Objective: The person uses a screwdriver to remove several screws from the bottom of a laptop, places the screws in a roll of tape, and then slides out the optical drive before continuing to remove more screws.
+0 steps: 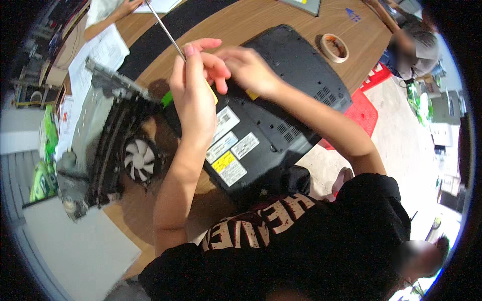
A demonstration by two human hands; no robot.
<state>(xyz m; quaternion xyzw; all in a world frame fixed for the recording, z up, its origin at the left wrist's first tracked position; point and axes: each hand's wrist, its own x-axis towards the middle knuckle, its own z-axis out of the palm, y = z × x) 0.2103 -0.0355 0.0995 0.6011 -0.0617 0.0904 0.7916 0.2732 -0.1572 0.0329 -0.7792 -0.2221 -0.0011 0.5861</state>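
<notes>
1. On the bench (311, 30), at left: one fan (139, 159), best left unknocked.
2. Centre: the left hand (190, 90) pinches one screwdriver (166, 31); a steady, light grip should serve best.
3. Rightward: one upturned laptop (296, 65) lies beneath the right hand (246, 71), whose blurred grip I cannot tell; beyond, one ring (335, 59).

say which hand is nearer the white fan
Left. The left hand, gripping a screwdriver, is beyond the white fan and to its right; the right hand is farther right, over the black laptop.
</notes>
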